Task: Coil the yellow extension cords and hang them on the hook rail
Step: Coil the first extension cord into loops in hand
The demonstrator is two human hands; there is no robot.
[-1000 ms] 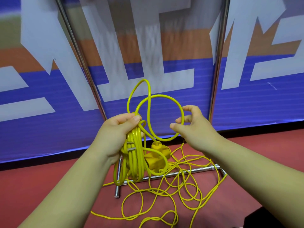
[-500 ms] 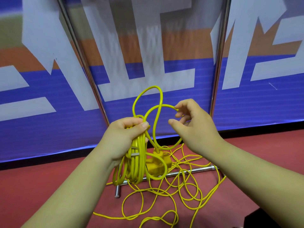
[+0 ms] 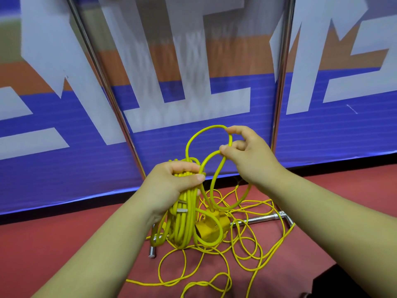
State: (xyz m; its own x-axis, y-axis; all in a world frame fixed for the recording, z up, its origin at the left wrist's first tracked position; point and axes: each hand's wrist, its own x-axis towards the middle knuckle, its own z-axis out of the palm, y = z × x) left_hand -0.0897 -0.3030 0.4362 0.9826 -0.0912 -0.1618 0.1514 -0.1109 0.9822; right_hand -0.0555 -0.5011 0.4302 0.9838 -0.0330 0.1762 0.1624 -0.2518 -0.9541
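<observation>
My left hand (image 3: 171,181) grips the top of a coiled bundle of thick yellow extension cord (image 3: 185,216), whose loops hang below my fist. My right hand (image 3: 247,155) pinches a free loop of the same cord (image 3: 193,138) between thumb and fingers, just above and right of the left hand. A yellow socket block (image 3: 211,229) dangles beside the bundle. A thinner yellow cord (image 3: 242,252) lies in a loose tangle on the red floor beneath. No hook rail is visible.
Two chrome upright poles (image 3: 103,82) (image 3: 281,82) rise in front of a blue, orange and white banner wall (image 3: 343,130). A chrome base bar (image 3: 255,220) lies on the red floor (image 3: 53,237) under the cords. A dark object (image 3: 343,280) sits at the lower right.
My right hand has lifted and moved in toward the left hand, carrying the free loop, which has shrunk. The left hand has shifted slightly right, still holding the bundle.
</observation>
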